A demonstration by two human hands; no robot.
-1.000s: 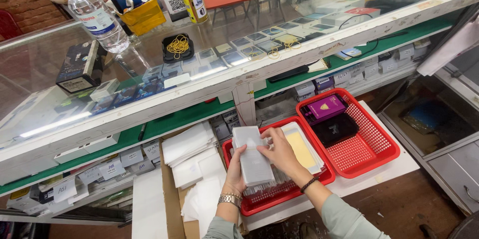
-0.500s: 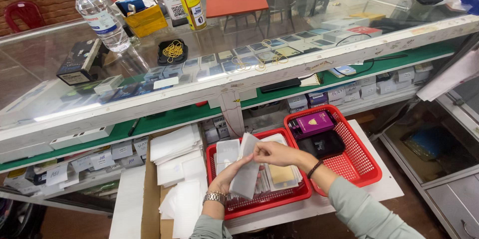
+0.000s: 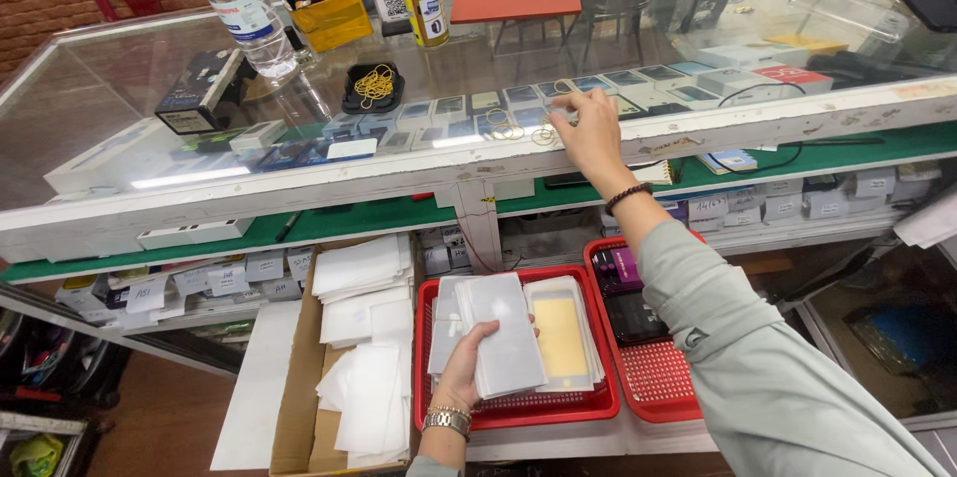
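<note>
The left hand (image 3: 469,367) holds a stack of flat grey-white sleeves (image 3: 503,347) low over the left red tray (image 3: 543,407), thumb on top and fingers curled beneath, the stack's long axis running away from the person toward the glass surface (image 3: 299,118). The right hand (image 3: 590,128) is stretched up and forward to the near edge of that surface, fingers loosely bent and gathered at loose rubber bands (image 3: 518,130) lying on the glass; whether a band is already pinched cannot be told. More bands sit in a small black dish (image 3: 374,88) farther left along the surface. The right hand is the nearer to the bands; the stack lies well below and left of it.
</note>
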